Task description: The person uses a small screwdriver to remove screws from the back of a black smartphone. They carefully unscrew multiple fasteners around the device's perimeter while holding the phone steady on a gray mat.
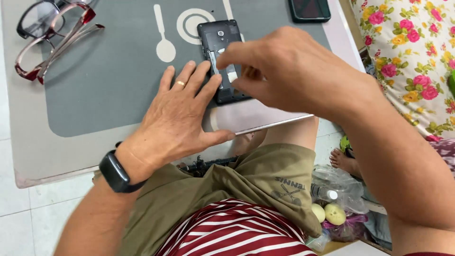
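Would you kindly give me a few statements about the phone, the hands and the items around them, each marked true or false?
1. The phone lies with its back cover off. True.
2. The left hand rests flat beside the phone, fingers touching its edge. True.
3. The right hand lies idle on the lap. False: it is over the phone, fingertips pinched at its lower part.
4. Two pairs of glasses lie at the far left of the table. True.
5. The left wrist is bare. False: it wears a black wristband.
6. The placemat is bright red. False: it is grey.
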